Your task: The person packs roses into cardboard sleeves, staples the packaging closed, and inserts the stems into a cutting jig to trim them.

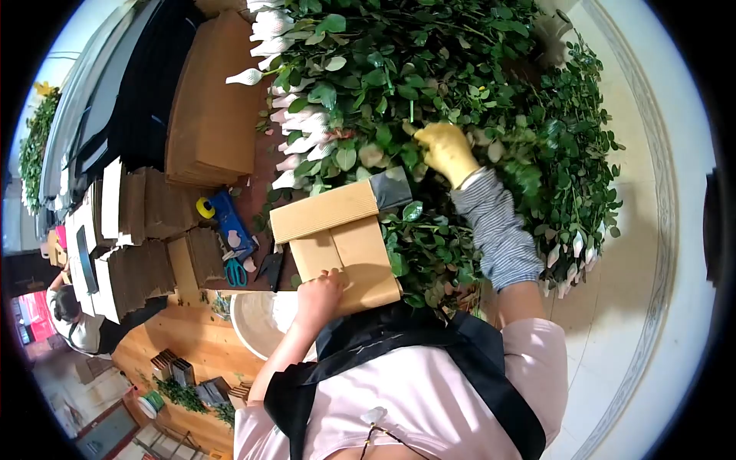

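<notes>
My left hand (320, 297) has its fingers curled on the lower part of a folded corrugated cardboard wrapper (326, 213), which lies at the table's near edge. A piece of dark tape or plastic (391, 188) covers its upper right corner. My right hand (446, 151), in a yellow glove with a striped sleeve, is closed among the leaves. It seems to grip a rose stem, though the stem is mostly hidden; leaves beside the hand are blurred. White-netted rose buds (307, 123) point left from a large leafy pile of roses (429, 46).
Brown cardboard sheets (215, 100) and smaller stacks (138, 272) stand at left. Teal scissors (235, 271) and a blue box (230, 218) lie near the wrapper. Below the table edge is a white bucket (249, 326). Another person (88, 326) is at far left.
</notes>
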Motion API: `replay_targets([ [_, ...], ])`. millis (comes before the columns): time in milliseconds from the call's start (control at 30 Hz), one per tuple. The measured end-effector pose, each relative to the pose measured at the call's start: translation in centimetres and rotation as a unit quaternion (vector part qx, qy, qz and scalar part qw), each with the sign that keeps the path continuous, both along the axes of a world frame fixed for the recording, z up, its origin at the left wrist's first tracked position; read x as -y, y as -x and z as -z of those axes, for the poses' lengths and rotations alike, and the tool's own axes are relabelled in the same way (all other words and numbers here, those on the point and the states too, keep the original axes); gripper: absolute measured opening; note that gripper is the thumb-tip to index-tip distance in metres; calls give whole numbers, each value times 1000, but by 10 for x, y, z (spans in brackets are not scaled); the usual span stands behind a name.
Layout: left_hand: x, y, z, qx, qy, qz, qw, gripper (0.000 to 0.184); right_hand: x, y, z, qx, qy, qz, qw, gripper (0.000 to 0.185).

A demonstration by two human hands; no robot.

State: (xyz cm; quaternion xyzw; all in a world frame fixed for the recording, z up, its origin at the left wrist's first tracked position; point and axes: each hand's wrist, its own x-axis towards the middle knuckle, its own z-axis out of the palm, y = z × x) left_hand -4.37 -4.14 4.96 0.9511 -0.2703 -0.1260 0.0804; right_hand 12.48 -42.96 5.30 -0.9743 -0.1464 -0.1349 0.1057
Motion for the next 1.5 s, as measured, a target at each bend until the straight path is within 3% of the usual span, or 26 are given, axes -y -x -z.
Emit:
replay_targets([
  [67, 3, 0, -4, -1, -11, 2, 1000, 20, -2, -20, -83, -93, 99, 18, 991, 32],
  [100, 4, 0, -7, 3, -26, -3, 1000, 21, 2, -22, -99, -31, 100, -31, 994, 38],
  [133, 5, -1, -9, 5, -24, 5, 1000, 21, -13, -26, -139, -165, 178, 21, 970, 41],
  [267, 0, 2, -8, 4, -15, -5, 1000, 22, -23, -22, -194, -85, 211, 10, 974, 43],
  [300, -1, 1, -6, 10, 5, -2, 1000, 23, -17, -20, -195, 29, 227, -47, 972, 45],
  [333, -2, 1, -4, 9, 6, 2, 1000, 23, -16, -22, -199, 33, 171, -55, 983, 41],
  [400, -2, 2, -1, 23, -13, 9, 1000, 22, -10, -28, -170, 195, 155, -24, 968, 47],
  [433, -1, 2, -2, 16, -13, 10, 1000, 20, -19, -23, -155, 197, 127, 28, 972, 57],
  [467, -1, 1, -4, 16, -10, 18, 1000, 20, -17, -28, -122, 190, 231, 132, 945, 64],
  [533, 1, -1, -6, -2, -32, 12, 999, 20, -33, 0, -77, 119, 188, 258, 940, 60],
  [600, 3, -1, -4, -5, -48, 14, 999, 20, -69, 28, -76, -25, 212, 242, 947, 55],
  [667, 0, -1, -4, 6, -24, 17, 1000, 18, -86, 47, -40, -62, 43, 129, 989, 49],
  [733, -1, -1, -4, 6, -12, 18, 1000, 18, -88, 53, -27, -48, 22, 127, 991, 46],
  [800, 0, -3, -3, -8, -23, 19, 1000, 17, -77, 48, 29, -52, 28, 110, 992, 57],
  [933, -1, -2, -5, -22, -39, 18, 999, 18, -65, 52, -13, -146, -226, 70, 961, 55],
  [1000, 2, -3, -6, 8, -43, 31, 999, 18, -54, 53, -30, 2, -273, 84, 958, 50],
  [1033, 3, -3, -6, 10, -41, 32, 999, 18, -44, 49, -36, 84, -177, 97, 976, 42],
  [1100, 2, -4, -7, 9, -42, 35, 998, 18, -35, 38, -32, -129, 30, 189, 973, 28],
  [1133, 2, -4, -7, 10, -42, 37, 998, 18, -34, 34, -28, -254, 170, 220, 926, 23],
  [1167, 2, -4, -8, 9, -39, 41, 998, 18, -28, 29, 5, -289, 149, 231, 917, 20],
  [1200, 2, -5, -8, 9, -35, 44, 998, 18, -28, 36, 15, -255, 267, 193, 909, 22],
  [1267, 2, -6, -7, 9, -25, 47, 999, 19, -20, 31, 37, -161, 267, 190, 931, 15],
  [1367, 2, -7, -10, 6, -25, 41, 999, 19, -8, 29, 22, -232, 117, 232, 937, 28],
  [1400, 2, -5, -11, -2, -33, 38, 999, 18, -1, 37, 12, -140, -9, 214, 967, 40],
  [1467, 2, -6, -9, -1, -30, 38, 999, 19, 7, 49, -22, 94, -11, 165, 982, 53],
  [1500, 1, -6, -9, 0, -29, 41, 999, 19, 5, 52, -48, 120, -52, 183, 974, 59],
])
